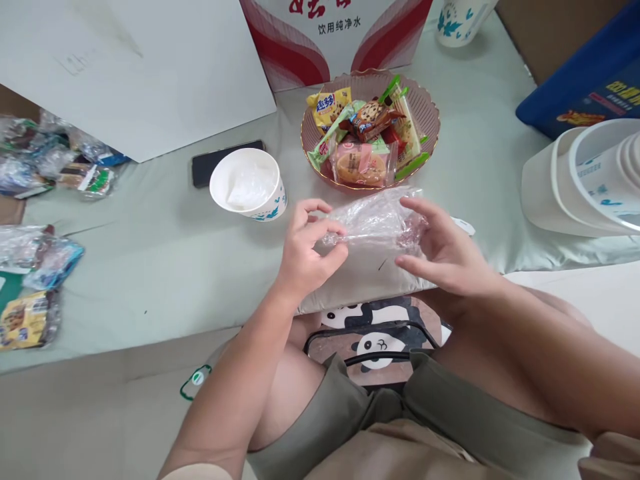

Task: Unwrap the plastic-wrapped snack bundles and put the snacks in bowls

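A clear, crinkled plastic bag (373, 217) is between my two hands, just in front of the snack bowl. Something reddish shows at its right end. My left hand (313, 243) pinches the bag's left end between thumb and fingers. My right hand (445, 247) is around the right end, its thumb and fingers spread apart; the fingertips overlap the bag's edge, and whether they press on it I cannot tell. Behind the bag stands a pinkish ribbed glass bowl (427, 120) of wrapped snacks, including a wrapped cake (363, 163). A paper cup (270, 200) with crumpled clear plastic inside stands left of my left hand.
A dark phone (205, 172) lies behind the cup. White boxes (150, 73) stand at the back. Wrapped snacks (30, 320) lie at far left. On the right are nested white bins (545, 187) holding paper cups, and a blue package (580, 80). The table's front edge is near my lap.
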Action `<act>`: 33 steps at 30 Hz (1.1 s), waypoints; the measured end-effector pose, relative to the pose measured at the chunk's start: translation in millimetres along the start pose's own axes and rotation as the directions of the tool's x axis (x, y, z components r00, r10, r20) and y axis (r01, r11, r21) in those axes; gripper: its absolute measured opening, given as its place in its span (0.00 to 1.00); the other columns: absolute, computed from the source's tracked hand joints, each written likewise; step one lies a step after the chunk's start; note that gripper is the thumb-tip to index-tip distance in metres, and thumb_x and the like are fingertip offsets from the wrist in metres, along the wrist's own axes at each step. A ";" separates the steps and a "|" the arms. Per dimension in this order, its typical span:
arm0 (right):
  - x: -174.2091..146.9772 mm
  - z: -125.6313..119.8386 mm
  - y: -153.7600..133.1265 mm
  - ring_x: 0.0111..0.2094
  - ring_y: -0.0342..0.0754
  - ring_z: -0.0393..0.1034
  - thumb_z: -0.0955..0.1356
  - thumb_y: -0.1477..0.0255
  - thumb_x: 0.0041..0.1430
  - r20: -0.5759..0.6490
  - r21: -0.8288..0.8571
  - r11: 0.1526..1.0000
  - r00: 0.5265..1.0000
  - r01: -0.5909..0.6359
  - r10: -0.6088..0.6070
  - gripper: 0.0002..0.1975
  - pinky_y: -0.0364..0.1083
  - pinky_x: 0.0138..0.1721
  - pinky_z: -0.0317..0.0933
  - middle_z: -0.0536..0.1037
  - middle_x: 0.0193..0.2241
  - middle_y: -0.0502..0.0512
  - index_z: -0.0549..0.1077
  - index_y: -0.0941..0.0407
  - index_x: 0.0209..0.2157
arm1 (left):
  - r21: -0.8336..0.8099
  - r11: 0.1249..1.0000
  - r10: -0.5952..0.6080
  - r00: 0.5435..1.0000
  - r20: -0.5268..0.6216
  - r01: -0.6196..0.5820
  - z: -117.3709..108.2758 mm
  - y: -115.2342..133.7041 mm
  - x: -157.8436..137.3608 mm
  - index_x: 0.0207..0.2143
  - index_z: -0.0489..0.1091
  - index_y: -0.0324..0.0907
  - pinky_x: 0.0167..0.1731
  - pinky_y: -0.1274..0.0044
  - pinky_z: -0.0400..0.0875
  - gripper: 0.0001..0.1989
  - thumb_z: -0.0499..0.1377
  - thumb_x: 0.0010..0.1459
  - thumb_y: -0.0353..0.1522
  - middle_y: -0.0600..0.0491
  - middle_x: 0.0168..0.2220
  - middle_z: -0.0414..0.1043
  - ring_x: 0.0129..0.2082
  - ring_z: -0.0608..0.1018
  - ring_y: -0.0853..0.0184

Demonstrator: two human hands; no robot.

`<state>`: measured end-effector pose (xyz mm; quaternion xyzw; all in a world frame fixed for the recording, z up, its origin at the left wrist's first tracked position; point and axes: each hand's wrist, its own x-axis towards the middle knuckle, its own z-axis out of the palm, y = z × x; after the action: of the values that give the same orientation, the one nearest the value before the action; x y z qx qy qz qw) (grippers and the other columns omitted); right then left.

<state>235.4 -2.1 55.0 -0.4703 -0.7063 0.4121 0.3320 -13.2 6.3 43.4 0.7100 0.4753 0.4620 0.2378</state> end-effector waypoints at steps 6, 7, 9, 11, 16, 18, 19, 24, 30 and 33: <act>7.6 12.1 -11.4 0.53 0.58 0.68 0.72 0.64 0.57 -0.050 -0.206 0.976 0.996 0.065 -0.077 0.08 0.57 0.53 0.66 0.71 0.47 0.60 0.74 0.53 0.32 | -0.363 0.901 -0.204 0.971 0.127 0.237 -13.9 6.1 -2.6 0.33 0.72 0.44 0.52 0.64 0.76 0.07 0.59 0.61 0.38 0.50 0.39 0.81 0.48 0.81 0.59; 9.5 15.3 -15.3 0.48 0.56 0.71 0.72 0.63 0.58 -0.024 -0.136 0.990 0.999 0.024 -0.027 0.09 0.55 0.49 0.67 0.73 0.44 0.59 0.71 0.54 0.30 | -0.438 0.842 -0.270 0.950 0.159 0.313 -15.2 6.1 -2.8 0.36 0.72 0.44 0.47 0.67 0.77 0.10 0.60 0.61 0.41 0.50 0.37 0.80 0.43 0.82 0.61; 13.6 22.8 -23.1 0.34 0.49 0.70 0.71 0.62 0.59 0.028 0.015 0.993 0.992 -0.121 0.121 0.13 0.49 0.37 0.65 0.74 0.32 0.54 0.66 0.53 0.29 | -0.542 0.706 -0.381 0.889 0.253 0.457 -17.0 6.5 -2.5 0.41 0.71 0.44 0.37 0.74 0.77 0.17 0.66 0.55 0.45 0.53 0.34 0.78 0.34 0.81 0.66; 17.4 31.6 -29.4 0.26 0.45 0.64 0.72 0.59 0.56 0.044 0.158 0.954 0.967 -0.257 0.253 0.16 0.46 0.29 0.59 0.70 0.25 0.48 0.64 0.52 0.32 | -0.566 0.604 -0.473 0.824 0.312 0.561 -18.6 7.4 -1.9 0.43 0.69 0.45 0.30 0.78 0.75 0.25 0.72 0.47 0.41 0.55 0.32 0.76 0.29 0.79 0.69; 24.0 53.3 -34.7 0.26 0.45 0.65 0.78 0.52 0.45 0.040 0.384 0.871 0.948 -0.305 0.315 0.26 0.46 0.29 0.60 0.71 0.25 0.46 0.66 0.51 0.37 | -0.590 0.595 -0.571 0.803 0.169 0.547 -24.9 3.3 -2.4 0.41 0.67 0.44 0.28 0.79 0.72 0.22 0.71 0.44 0.33 0.57 0.31 0.75 0.28 0.79 0.70; 26.3 59.4 -36.5 0.26 0.44 0.63 0.76 0.54 0.47 -0.002 0.321 0.895 0.945 -0.309 0.327 0.21 0.46 0.28 0.57 0.70 0.24 0.47 0.66 0.52 0.30 | -0.582 0.648 -0.549 0.831 0.091 0.492 -27.1 -0.6 -3.1 0.38 0.68 0.44 0.29 0.80 0.69 0.19 0.70 0.45 0.32 0.57 0.29 0.74 0.28 0.77 0.71; 28.1 61.8 -38.6 0.25 0.44 0.61 0.75 0.56 0.49 -0.042 0.276 0.911 0.943 -0.306 0.329 0.19 0.45 0.28 0.55 0.68 0.22 0.47 0.65 0.52 0.28 | -0.564 0.678 -0.537 0.842 0.059 0.471 -27.8 -2.1 -3.2 0.36 0.68 0.43 0.29 0.80 0.67 0.16 0.70 0.46 0.31 0.58 0.27 0.72 0.27 0.75 0.72; 48.9 72.3 -62.9 0.24 0.43 0.53 0.72 0.69 0.50 -0.332 0.009 0.985 0.928 -0.174 0.167 0.14 0.46 0.27 0.50 0.61 0.21 0.45 0.60 0.51 0.27 | -0.504 0.789 -0.452 0.888 -0.088 0.352 -27.4 1.5 1.3 0.24 0.62 0.42 0.27 0.78 0.57 0.14 0.67 0.50 0.30 0.61 0.22 0.59 0.24 0.61 0.75; 79.4 93.4 -92.8 0.29 0.47 0.59 0.69 0.71 0.52 -0.230 -0.367 0.914 0.935 0.173 -0.269 0.10 0.49 0.34 0.57 0.65 0.26 0.50 0.61 0.51 0.29 | -0.766 0.614 -0.393 0.916 -0.087 0.190 -26.7 9.9 7.9 0.30 0.66 0.43 0.34 0.77 0.65 0.11 0.65 0.55 0.37 0.57 0.28 0.65 0.30 0.67 0.71; 89.9 100.5 -96.6 0.39 0.53 0.68 0.70 0.67 0.52 -0.043 -0.448 0.813 0.899 0.373 -0.436 0.10 0.53 0.41 0.63 0.71 0.35 0.56 0.67 0.51 0.35 | -0.868 0.476 -0.434 0.897 -0.088 0.145 -31.4 6.5 11.2 0.33 0.67 0.44 0.38 0.75 0.69 0.12 0.59 0.61 0.43 0.55 0.31 0.68 0.34 0.72 0.69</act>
<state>81.3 34.0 104.5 -0.3987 -0.8373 0.1315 0.3504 -36.7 10.3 67.7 0.3354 0.3362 0.6856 0.5518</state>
